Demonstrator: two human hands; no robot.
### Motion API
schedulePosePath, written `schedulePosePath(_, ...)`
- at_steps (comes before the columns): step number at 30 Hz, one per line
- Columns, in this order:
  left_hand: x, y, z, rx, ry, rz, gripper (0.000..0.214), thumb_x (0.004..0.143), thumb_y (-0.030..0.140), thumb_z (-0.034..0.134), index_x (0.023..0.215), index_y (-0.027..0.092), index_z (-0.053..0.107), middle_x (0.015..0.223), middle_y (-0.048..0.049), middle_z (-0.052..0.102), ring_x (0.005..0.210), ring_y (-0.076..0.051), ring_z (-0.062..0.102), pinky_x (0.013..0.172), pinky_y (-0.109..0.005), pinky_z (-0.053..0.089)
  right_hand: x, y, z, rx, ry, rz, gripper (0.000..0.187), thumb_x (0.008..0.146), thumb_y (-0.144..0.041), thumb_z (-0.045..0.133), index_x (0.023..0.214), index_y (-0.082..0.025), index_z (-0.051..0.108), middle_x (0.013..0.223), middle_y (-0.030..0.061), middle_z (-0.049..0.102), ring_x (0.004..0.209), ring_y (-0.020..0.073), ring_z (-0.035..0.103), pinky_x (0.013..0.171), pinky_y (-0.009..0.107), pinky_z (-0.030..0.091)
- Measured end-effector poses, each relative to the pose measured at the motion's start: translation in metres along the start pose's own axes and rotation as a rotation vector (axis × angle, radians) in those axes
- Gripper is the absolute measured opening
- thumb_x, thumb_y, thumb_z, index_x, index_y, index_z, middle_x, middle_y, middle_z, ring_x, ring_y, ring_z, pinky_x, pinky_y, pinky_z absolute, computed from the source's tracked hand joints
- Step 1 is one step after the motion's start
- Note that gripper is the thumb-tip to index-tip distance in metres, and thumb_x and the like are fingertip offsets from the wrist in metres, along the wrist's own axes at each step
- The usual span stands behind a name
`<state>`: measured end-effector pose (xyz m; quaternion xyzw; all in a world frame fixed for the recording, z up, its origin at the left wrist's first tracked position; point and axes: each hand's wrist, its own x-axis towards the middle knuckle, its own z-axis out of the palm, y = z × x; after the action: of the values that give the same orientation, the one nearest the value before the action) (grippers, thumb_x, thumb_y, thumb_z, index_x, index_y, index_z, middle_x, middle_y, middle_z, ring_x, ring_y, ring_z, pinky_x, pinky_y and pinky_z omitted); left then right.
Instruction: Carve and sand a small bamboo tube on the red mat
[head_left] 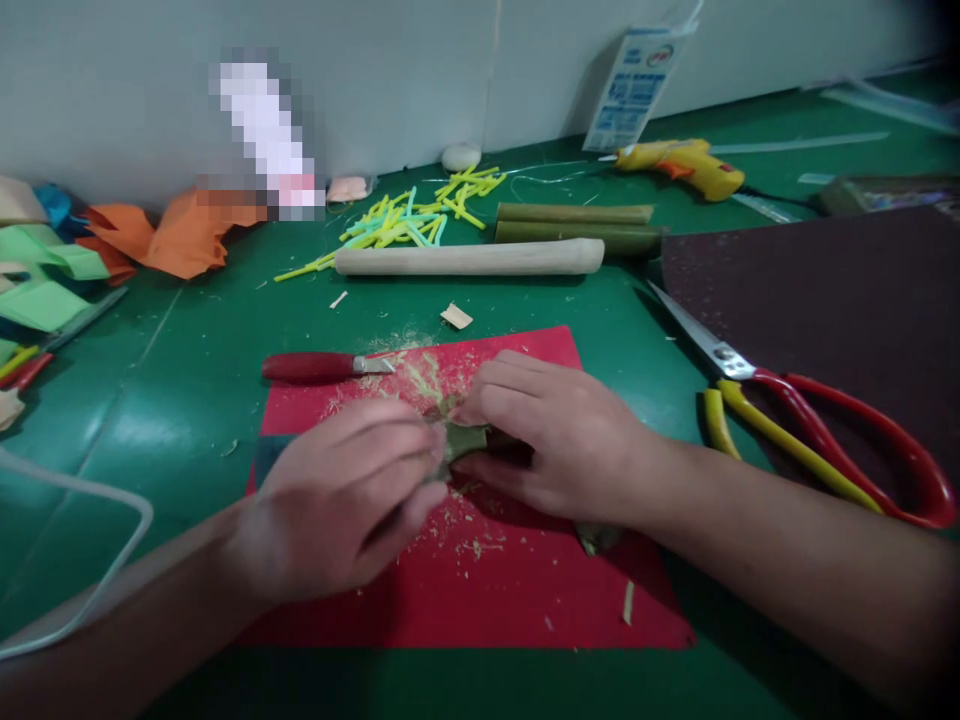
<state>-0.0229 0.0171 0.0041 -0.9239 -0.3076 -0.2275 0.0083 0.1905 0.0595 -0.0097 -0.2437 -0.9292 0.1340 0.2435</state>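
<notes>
Over a red sheet (pixel 555 600) strewn with pale shavings, both of my hands meet at a short green bamboo piece (pixel 466 440). My right hand (pixel 562 430) has its fingers wrapped round that piece. My left hand (pixel 352 490), slightly blurred, is closed against its left end; what its fingers pinch is hidden. A dark flat strip (pixel 274 455) shows behind my left hand. Beneath my right wrist another greenish end (pixel 598 538) peeks out; whether it belongs to the same piece I cannot tell. A red-handled knife (pixel 315 367) lies at the sheet's far left edge.
Beyond the sheet lie a peeled bamboo stick (pixel 469 258), green bamboo lengths (pixel 577 225) and cut yellow straws (pixel 390 222). Large scissors (pixel 731 362) rest at right, near a dark board (pixel 817 290). A yellow glue gun (pixel 686 165) sits behind. Crumpled orange paper (pixel 180 235) is at left.
</notes>
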Motion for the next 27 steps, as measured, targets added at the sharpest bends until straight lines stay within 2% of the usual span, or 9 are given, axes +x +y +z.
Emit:
schedulePosePath(2, 0.000, 0.000, 0.000, 0.003, -0.009, 0.033, 0.016, 0.080, 0.016, 0.059, 0.095, 0.011, 0.063, 0.098, -0.0071, 0.067, 0.096, -0.018, 0.060, 0.091, -0.031, 0.049, 0.000, 0.000, 0.000, 0.003, -0.002, 0.005, 0.013, 0.080, -0.024, 0.057, 0.084, -0.012, 0.061, 0.080, 0.0059, 0.058, 0.075, 0.0166, 0.049, 0.065, 0.027, 0.039)
schedulePosePath(5, 0.000, 0.000, 0.001, 0.049, 0.048, -0.030, 0.016, 0.079, 0.016, 0.061, 0.093, 0.012, 0.063, 0.098, -0.0072, 0.066, 0.096, -0.019, 0.059, 0.092, -0.033, 0.049, -0.001, 0.000, 0.000, 0.001, 0.004, -0.003, 0.014, 0.079, -0.024, 0.058, 0.083, -0.011, 0.061, 0.080, 0.0059, 0.058, 0.074, 0.0162, 0.049, 0.064, 0.027, 0.038)
schedulePosePath(9, 0.000, 0.001, 0.001, 0.025, -0.005, -0.047, 0.020, 0.077, 0.017, 0.062, 0.097, 0.012, 0.062, 0.099, -0.0064, 0.065, 0.098, -0.019, 0.057, 0.091, -0.033, 0.048, -0.001, -0.001, 0.000, 0.008, 0.028, -0.014, 0.015, 0.081, -0.026, 0.056, 0.077, -0.012, 0.060, 0.077, 0.0048, 0.057, 0.072, 0.0151, 0.047, 0.062, 0.026, 0.037)
schedulePosePath(15, -0.005, -0.004, 0.000, -0.026, -0.020, -0.092, 0.029, 0.076, 0.023, 0.065, 0.103, 0.015, 0.060, 0.111, -0.0091, 0.057, 0.103, -0.020, 0.055, 0.091, -0.034, 0.048, 0.000, 0.000, 0.000, 0.014, -0.007, 0.018, 0.013, 0.079, -0.024, 0.059, 0.085, -0.012, 0.060, 0.082, 0.0046, 0.058, 0.075, 0.0151, 0.049, 0.065, 0.026, 0.037)
schedulePosePath(19, -0.012, -0.006, -0.005, 0.028, -0.094, -0.081, 0.034, 0.079, 0.016, 0.058, 0.112, 0.017, 0.058, 0.118, -0.0100, 0.052, 0.108, -0.021, 0.053, 0.089, -0.032, 0.049, -0.001, 0.000, 0.000, 0.003, -0.007, 0.001, 0.013, 0.079, -0.025, 0.059, 0.083, -0.013, 0.059, 0.081, 0.0041, 0.058, 0.075, 0.0154, 0.048, 0.065, 0.027, 0.037)
schedulePosePath(22, -0.016, -0.007, -0.009, 0.039, -0.132, -0.046, 0.035, 0.080, 0.015, 0.055, 0.115, 0.018, 0.056, 0.119, -0.0087, 0.054, 0.108, -0.020, 0.053, 0.090, -0.032, 0.048, 0.000, 0.000, 0.000, -0.028, -0.003, -0.007, 0.014, 0.080, -0.027, 0.058, 0.080, -0.013, 0.060, 0.080, 0.0043, 0.057, 0.074, 0.0159, 0.047, 0.064, 0.027, 0.036)
schedulePosePath(27, -0.015, -0.008, -0.009, 0.028, -0.107, -0.047, 0.028, 0.084, 0.018, 0.053, 0.112, 0.016, 0.057, 0.113, -0.0068, 0.061, 0.106, -0.019, 0.056, 0.093, -0.031, 0.046, 0.000, 0.001, 0.000, -0.037, -0.011, -0.006, 0.015, 0.081, -0.028, 0.057, 0.083, -0.013, 0.061, 0.081, 0.0047, 0.058, 0.075, 0.0165, 0.047, 0.065, 0.028, 0.036)
